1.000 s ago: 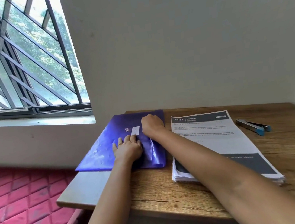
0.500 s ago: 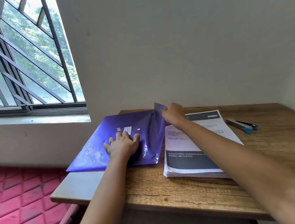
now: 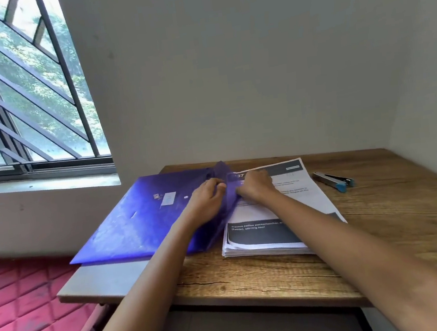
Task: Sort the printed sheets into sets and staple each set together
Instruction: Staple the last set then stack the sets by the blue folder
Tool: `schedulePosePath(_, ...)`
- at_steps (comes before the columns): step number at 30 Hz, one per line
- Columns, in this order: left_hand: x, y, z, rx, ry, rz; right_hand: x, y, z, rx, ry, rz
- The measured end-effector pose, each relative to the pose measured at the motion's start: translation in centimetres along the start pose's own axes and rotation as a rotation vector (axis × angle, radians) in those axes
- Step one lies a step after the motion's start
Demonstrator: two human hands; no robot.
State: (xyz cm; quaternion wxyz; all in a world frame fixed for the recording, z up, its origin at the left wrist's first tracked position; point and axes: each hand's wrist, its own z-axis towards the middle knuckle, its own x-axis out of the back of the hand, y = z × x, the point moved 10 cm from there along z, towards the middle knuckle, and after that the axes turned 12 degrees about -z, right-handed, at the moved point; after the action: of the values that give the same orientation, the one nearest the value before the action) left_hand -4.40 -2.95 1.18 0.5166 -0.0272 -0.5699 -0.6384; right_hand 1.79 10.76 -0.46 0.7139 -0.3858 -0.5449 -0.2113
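A glossy purple plastic document folder is lying flat on the left part of the wooden bench, its near left corner overhanging the edge. The left hand is resting on the folder's right side, fingers curling onto the raised flap; the right hand, just beside it, is gripping the same flap from the other side, so both hands are working close together, clamped on the flap. The stack of printed white sheets is sitting in one pile just right of the folder, its left edge touching the flap; the metal stapler with blue tips is lying apart at the right, untouched. Judged progress: no sets are separated and none stapled, so all sorting and stapling is remaining; whether the folder is holding further sheets cannot be told.
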Motion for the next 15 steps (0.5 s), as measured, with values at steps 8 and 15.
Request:
schedulePosePath(8, -3.3, -0.7, -0.4, 0.053, -0.2, 0.11, 5.9, 5.5, -0.7, -0.02, 0.038, 0.057)
schedulePosePath(15, -5.1, -1.9, -0.5, 0.071, -0.303, 0.351, 6.7, 13.7, -2.8, -0.165, -0.152, -0.218)
